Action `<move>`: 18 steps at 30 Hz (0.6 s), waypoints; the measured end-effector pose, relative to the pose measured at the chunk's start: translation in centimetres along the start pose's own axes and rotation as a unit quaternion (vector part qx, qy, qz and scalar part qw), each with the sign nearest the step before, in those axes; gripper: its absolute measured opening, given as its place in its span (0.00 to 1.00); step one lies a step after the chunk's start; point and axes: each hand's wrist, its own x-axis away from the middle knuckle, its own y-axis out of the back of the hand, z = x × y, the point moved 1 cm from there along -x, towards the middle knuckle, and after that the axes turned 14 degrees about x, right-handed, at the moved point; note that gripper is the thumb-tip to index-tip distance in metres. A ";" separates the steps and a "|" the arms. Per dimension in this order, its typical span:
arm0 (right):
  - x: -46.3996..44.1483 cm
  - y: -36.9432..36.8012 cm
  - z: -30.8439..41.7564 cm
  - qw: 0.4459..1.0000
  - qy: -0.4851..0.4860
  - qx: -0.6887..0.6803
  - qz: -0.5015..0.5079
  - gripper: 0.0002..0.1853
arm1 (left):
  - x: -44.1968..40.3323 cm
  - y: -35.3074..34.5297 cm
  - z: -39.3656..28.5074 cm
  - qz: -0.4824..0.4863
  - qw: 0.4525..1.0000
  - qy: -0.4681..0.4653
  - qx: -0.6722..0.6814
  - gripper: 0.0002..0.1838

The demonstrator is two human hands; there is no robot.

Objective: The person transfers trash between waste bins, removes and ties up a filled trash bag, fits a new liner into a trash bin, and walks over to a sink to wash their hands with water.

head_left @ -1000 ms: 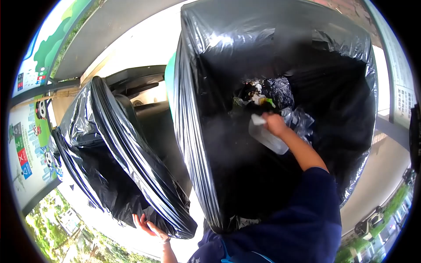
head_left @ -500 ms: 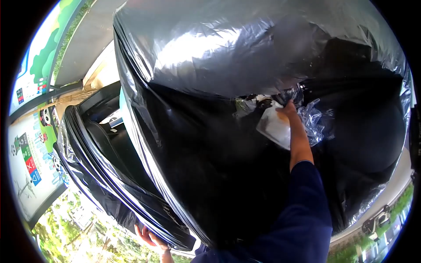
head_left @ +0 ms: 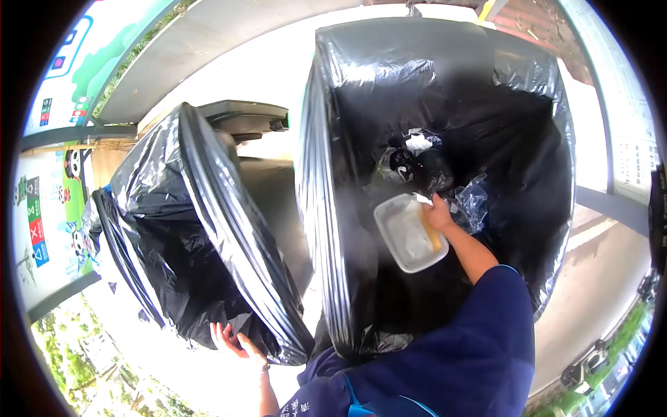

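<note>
Inside the large bin lined with a black bag (head_left: pixel 323 208), my right hand (head_left: pixel 438 214) grips the edge of a white plastic container (head_left: pixel 403 233). Something yellow lies along the container's right side, by my fingers. Beyond it, deeper in the bag, sit dark rubbish with white scraps (head_left: pixel 418 142) and a crumpled clear plastic bag (head_left: pixel 472 201). My left hand (head_left: pixel 236 346) is at the lower edge of a smaller black-lined bin (head_left: pixel 180 257), its fingers apart and touching or close to the liner.
A dark bin lid (head_left: pixel 240 111) stands behind the smaller bin. At the far left is a board with panda pictures (head_left: pixel 48 215). Another printed board (head_left: pixel 629 139) stands at the right. Parked vehicles (head_left: pixel 587 365) show at the lower right.
The white container in my right hand has come up and nearer, its open side now showing. The view has shifted back from the large bin. My left hand stays by the smaller bin.
</note>
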 end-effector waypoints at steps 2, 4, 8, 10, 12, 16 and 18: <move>1.3 2.4 1.7 0.999 0.026 0.001 -0.035 0.14 | 0.1 0.2 0.0 -0.007 1.000 -0.020 0.011 0.22; 3.3 5.8 4.1 0.998 0.027 0.019 -0.053 0.15 | -0.1 0.2 -0.4 -0.027 0.999 -0.029 0.029 0.20; 6.6 10.8 6.7 0.994 0.072 0.017 -0.079 0.17 | -0.1 0.5 -0.6 -0.037 0.997 -0.038 0.062 0.19; 8.0 12.4 7.5 0.990 0.085 0.046 -0.100 0.17 | 0.1 0.7 -0.4 -0.037 0.995 -0.044 0.083 0.20; 8.6 13.7 7.8 0.988 0.093 0.039 -0.118 0.17 | 0.1 0.9 -0.2 -0.039 0.993 -0.055 0.094 0.20; 11.5 17.9 11.1 0.982 0.114 -0.113 -0.101 0.13 | 0.1 1.2 -0.1 -0.038 0.991 -0.081 0.099 0.21; 13.1 20.6 13.1 0.980 0.125 -0.114 -0.106 0.12 | 0.1 1.4 -0.2 -0.037 0.991 -0.087 0.092 0.21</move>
